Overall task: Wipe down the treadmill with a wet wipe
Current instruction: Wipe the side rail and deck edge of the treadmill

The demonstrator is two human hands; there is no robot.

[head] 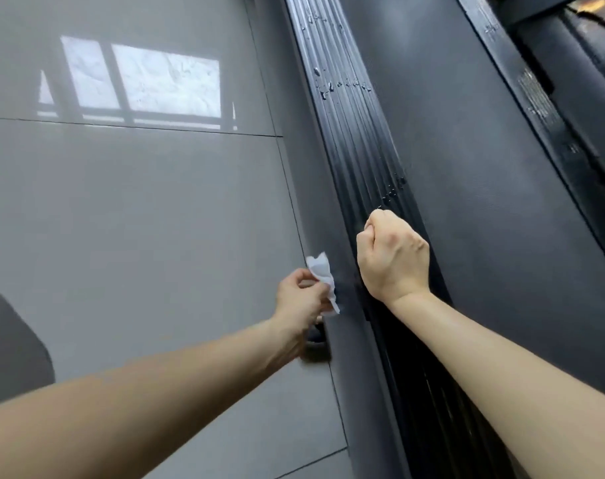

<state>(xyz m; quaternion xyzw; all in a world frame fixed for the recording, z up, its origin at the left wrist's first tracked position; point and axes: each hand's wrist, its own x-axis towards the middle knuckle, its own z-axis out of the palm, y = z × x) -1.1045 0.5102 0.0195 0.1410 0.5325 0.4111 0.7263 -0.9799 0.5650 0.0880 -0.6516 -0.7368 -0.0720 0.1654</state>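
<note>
Grey glossy floor tiles (138, 209) fill the left half of view, with a bright window reflection (145, 81) on them and a dark rounded shape (14, 344) at the lower left edge, can't tell what it is. Treadmill (484, 202) runs top to bottom on the right: ribbed black side rail (356, 133), then the wide dark belt (467, 160), then the far rail (536, 108) with a blurred label on it. Water droplets (342, 86) sit on the ribbed rail in a couple of patches, another cluster just ahead of my right knuckles. My left hand (301, 295) pinches the white wet wipe (323, 278) between thumb and fingertips, wipe crumpled and sticking up past the fingers, right at the grey outer side panel (315, 188) of the treadmill; looks like it touches the panel but contact is partly blurred. Small dark foot or bracket (316, 347) sits at the base of the panel, just under my left wrist. My right hand (392, 257) is balled into a fist, fingers curled in, nothing visible in it, positioned over the ribbed rail; can't tell if it's resting on the rail or just above. Both forearms bare, reaching in from the bottom of view.
</note>
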